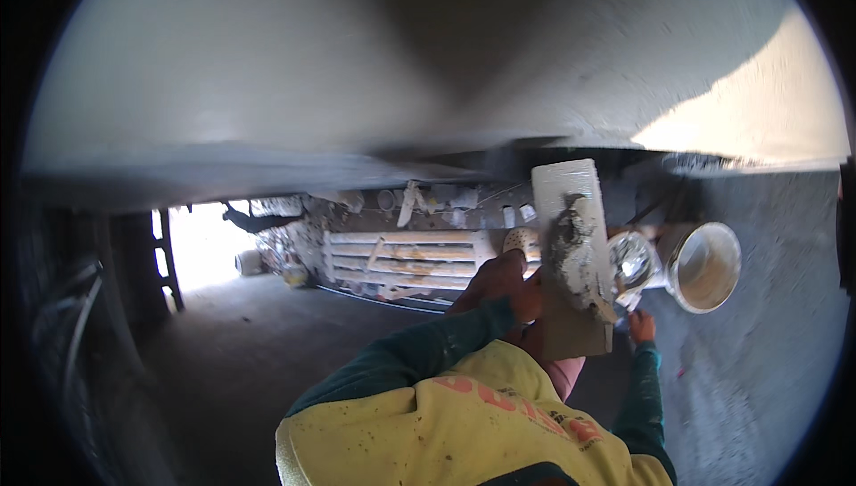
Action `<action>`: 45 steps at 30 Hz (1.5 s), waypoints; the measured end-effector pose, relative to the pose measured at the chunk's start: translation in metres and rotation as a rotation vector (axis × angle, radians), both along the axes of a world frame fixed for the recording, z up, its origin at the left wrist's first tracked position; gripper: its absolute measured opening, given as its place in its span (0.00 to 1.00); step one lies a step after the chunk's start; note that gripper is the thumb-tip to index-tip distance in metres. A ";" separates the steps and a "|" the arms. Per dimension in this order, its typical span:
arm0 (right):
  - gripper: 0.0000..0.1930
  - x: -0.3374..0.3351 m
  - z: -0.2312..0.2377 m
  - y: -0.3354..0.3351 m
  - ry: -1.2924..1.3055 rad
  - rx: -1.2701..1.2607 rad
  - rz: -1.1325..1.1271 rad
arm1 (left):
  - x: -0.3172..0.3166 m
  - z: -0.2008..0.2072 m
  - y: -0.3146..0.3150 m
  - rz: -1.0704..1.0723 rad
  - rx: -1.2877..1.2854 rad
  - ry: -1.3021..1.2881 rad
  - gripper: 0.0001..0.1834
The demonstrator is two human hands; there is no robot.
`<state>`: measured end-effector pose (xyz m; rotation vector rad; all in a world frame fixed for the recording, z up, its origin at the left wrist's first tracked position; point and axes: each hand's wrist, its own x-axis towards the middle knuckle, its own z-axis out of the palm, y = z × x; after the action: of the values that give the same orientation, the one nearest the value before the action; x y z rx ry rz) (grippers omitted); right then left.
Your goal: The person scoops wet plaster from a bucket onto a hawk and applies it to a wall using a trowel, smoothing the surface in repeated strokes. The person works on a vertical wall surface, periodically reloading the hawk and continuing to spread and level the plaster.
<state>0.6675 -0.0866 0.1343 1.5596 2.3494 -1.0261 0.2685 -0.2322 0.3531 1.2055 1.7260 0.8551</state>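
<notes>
My left hand (499, 285) is closed at the left side of a long, pale rectangular board (575, 334), its grip partly hidden behind it. A lump of wet grey mortar (575, 254) lies smeared along the board's face. Lower and to the right, my right hand (640, 325) has its fingers curled in beside a small bucket (651, 259) with shiny wet contents. Something pale shows at those fingers, too small to make out. Just right of it stands a larger whitish bucket (736, 263), splashed with mortar inside.
A smooth plastered surface (267, 67) fills the upper view. Below lies a slatted wooden platform (410, 252), with a perforated clog (522, 240) at its right end. Scraps and small containers (388, 201) litter the ground behind. A bright opening (205, 254) is at left.
</notes>
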 end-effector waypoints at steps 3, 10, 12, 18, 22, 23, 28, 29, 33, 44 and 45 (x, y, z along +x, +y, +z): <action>0.18 0.035 -0.020 0.035 0.086 -0.456 -0.238 | 0.035 -0.022 -0.015 0.214 0.068 0.072 0.22; 0.20 0.066 -0.007 0.156 0.064 -0.475 -0.143 | 0.048 -0.052 0.023 0.659 0.260 0.143 0.20; 0.19 0.032 0.017 0.228 0.070 -0.427 -0.047 | 0.015 -0.081 0.076 0.901 0.440 -0.200 0.20; 0.22 -0.013 0.077 0.298 0.075 -0.437 0.008 | -0.032 -0.191 0.132 1.312 0.809 -0.228 0.20; 0.19 -0.055 0.095 0.306 0.109 -0.503 0.069 | -0.083 -0.170 0.160 1.392 0.917 -0.237 0.16; 0.19 -0.067 0.098 0.301 0.106 -0.435 0.145 | -0.090 -0.154 0.162 1.402 0.958 -0.375 0.15; 0.19 -0.147 0.132 0.229 0.249 -0.412 0.325 | -0.112 -0.049 0.141 1.383 0.844 -0.811 0.15; 0.19 -0.164 0.135 0.218 0.267 -0.389 0.407 | -0.115 -0.044 0.138 1.368 0.850 -0.802 0.15; 0.18 -0.248 0.217 0.166 0.382 -0.110 0.849 | -0.119 -0.017 0.129 1.312 0.848 -0.726 0.14; 0.28 -0.420 0.387 0.083 0.918 0.574 1.066 | -0.128 0.092 0.124 1.283 0.747 -0.457 0.09; 0.28 -0.428 0.387 0.083 0.901 0.585 1.078 | -0.124 0.114 0.125 1.296 0.770 -0.482 0.10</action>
<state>0.2393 -0.0034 0.5212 -0.4736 3.5000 -0.8112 0.1442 -0.1068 0.4668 0.0259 1.6607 2.4762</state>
